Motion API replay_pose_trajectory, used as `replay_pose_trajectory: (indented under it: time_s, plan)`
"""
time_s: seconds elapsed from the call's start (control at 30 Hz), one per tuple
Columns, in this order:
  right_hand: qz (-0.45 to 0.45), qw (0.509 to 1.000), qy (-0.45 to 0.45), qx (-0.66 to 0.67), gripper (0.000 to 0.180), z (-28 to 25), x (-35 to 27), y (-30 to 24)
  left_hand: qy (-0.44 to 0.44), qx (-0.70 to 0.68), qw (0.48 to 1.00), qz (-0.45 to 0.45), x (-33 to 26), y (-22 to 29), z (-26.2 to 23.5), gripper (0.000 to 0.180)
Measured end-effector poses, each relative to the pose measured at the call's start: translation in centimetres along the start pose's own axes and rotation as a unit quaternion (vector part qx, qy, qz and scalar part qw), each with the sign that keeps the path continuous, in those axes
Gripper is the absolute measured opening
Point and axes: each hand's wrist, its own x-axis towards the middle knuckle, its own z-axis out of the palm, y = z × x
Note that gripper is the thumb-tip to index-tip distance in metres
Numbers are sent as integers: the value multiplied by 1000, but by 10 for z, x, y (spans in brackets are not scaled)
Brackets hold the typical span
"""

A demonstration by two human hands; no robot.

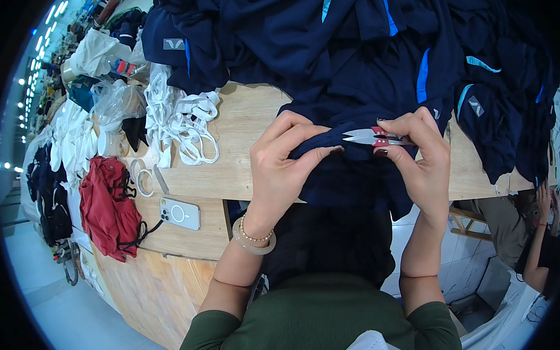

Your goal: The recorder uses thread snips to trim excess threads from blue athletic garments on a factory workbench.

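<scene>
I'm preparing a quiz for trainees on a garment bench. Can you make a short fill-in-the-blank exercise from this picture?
1. The right hand holds small red-handled thread ____.
2. The left hand pinches a fold of dark ____ fabric.
3. A white smartphone lies on the wooden table beside a crumpled ____ garment.
4. The left wrist wears a pale ____.

Missing words: snips; navy; red; bangle
</scene>
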Motion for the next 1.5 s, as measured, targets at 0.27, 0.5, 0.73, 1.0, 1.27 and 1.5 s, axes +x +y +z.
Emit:
replay_pose_trajectory:
  time_s: [0.27, 0.5, 0.73, 1.0, 1.27, 1.5]
  plan:
    - [-2, 990, -12, 139, 38, 25, 9, -6, -17, -17, 1000, -13, 1, 0, 2, 21]
    - [-56, 997, 27, 55, 25, 54, 13, -3, -71, 25, 994, -84, 2, -4, 1, 22]
    - [71, 966, 40, 246, 11, 39, 13, 5, -82, 5, 990, -115, 3, -5, -1, 23]
    - [-59, 996, 48, 44, 26, 49, 20, -1, -87, 30, 987, -135, 4, -6, 1, 23]
    - [-137, 989, -42, -35, 26, 40, 19, 1, -96, 56, 984, -140, 4, -5, -2, 22]
    - [-117, 992, -56, -10, 29, 31, 24, 0, -98, 41, 980, -168, 2, -5, -1, 22]
